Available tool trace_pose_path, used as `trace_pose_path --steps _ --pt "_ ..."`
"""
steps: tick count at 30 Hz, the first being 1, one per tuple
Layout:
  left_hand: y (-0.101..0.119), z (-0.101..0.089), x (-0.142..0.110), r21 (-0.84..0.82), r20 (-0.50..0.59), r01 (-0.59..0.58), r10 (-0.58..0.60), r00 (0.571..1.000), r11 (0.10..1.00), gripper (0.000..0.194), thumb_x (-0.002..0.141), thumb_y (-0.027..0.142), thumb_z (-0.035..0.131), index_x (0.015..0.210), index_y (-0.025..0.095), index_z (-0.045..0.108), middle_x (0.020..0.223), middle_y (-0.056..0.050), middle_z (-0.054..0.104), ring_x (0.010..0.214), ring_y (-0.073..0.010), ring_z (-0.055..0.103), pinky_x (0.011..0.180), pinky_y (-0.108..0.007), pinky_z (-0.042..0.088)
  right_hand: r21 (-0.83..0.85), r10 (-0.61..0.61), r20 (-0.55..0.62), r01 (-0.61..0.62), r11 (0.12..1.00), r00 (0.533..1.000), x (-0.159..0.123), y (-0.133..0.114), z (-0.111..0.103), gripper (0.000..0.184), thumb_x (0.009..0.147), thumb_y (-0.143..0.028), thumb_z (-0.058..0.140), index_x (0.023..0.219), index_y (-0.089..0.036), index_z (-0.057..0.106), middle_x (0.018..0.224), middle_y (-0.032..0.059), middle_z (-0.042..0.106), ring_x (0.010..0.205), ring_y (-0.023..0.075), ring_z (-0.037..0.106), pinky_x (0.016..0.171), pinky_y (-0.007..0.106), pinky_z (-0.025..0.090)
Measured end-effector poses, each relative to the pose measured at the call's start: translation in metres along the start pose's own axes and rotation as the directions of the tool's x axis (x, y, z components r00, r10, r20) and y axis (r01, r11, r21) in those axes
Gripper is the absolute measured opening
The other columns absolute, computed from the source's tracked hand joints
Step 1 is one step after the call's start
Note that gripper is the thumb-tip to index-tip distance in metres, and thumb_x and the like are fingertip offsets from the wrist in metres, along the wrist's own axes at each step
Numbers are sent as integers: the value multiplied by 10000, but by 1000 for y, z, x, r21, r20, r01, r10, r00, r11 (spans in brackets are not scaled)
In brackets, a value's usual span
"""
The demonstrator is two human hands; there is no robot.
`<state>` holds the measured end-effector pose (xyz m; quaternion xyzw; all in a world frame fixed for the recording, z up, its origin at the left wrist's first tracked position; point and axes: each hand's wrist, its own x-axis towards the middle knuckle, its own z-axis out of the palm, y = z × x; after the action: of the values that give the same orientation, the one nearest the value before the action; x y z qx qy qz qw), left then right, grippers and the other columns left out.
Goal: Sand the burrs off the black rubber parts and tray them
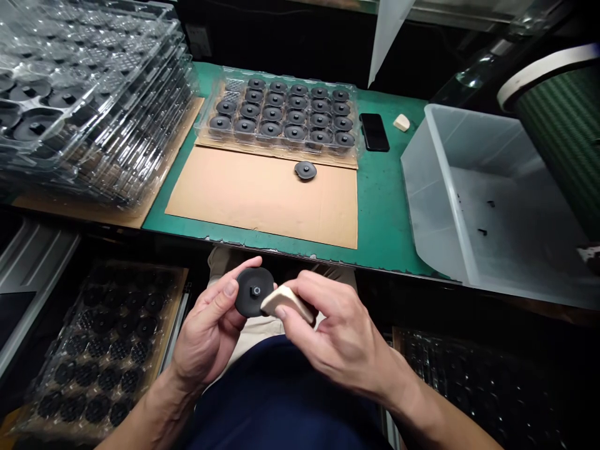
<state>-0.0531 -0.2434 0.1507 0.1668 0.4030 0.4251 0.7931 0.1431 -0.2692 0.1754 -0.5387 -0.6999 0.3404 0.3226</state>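
Observation:
My left hand [213, 322] grips a round black disc [246, 292] by its edge, its small central stub facing up toward me. In my right hand [332, 331] is a cream-coloured block [288, 302], like a sponge or eraser, pinched between thumb and fingers. The block's tip touches or overlaps the disc's lower right rim. Both hands are over my lap, just in front of the table edge. Another black disc [306, 170] lies alone on the cardboard sheet [253, 194]. Behind it, a clear plastic tray [206, 134] holds rows of similar discs.
Stacked clear trays [154, 125] rise at the left. A phone [374, 132] and a second cream block [402, 122] lie on the green mat [384, 206]. A translucent bin [440, 187] stands at the right, with a green cylinder [557, 125] above it. Another disc tray [173, 281] sits low left.

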Motion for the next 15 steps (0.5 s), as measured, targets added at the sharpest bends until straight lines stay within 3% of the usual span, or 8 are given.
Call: trace_pose_path --steps 4,9,13,15 --pt "1 1 0 6 -2 -7 7 1000 1000 367 954 293 694 1298 169 729 1166 -94 782 990 -156 741 882 -171 596 -91 -38 -112 27 995 993 0 0 3 144 1073 -201 505 977 -182 611 871 19 497 736 172 452 694 317 336" --pt "3 0 -1 -8 -18 4 -4 1000 1000 388 956 310 686 1318 175 720 1163 -105 783 1014 -185 746 895 -203 603 25 31 21 -32 999 999 -2 -1 1 253 1056 -212 540 805 -186 515 758 -7 462 652 156 431 634 312 319" --pt "1 -3 -3 39 88 112 -115 989 993 392 958 326 679 1300 143 731 1203 -126 766 953 -183 743 835 -203 614 -150 -109 -76 96 984 991 0 2 -1 169 1072 -164 484 1081 -180 652 992 63 574 841 205 536 772 334 395" --pt "0 -2 -3 36 92 114 -117 989 993 403 962 331 674 1319 150 721 1241 -128 753 1011 -193 734 883 -216 607 -188 -137 -83 119 975 987 0 1 0 167 1070 -167 479 1075 -175 646 989 68 574 837 210 533 767 339 391"
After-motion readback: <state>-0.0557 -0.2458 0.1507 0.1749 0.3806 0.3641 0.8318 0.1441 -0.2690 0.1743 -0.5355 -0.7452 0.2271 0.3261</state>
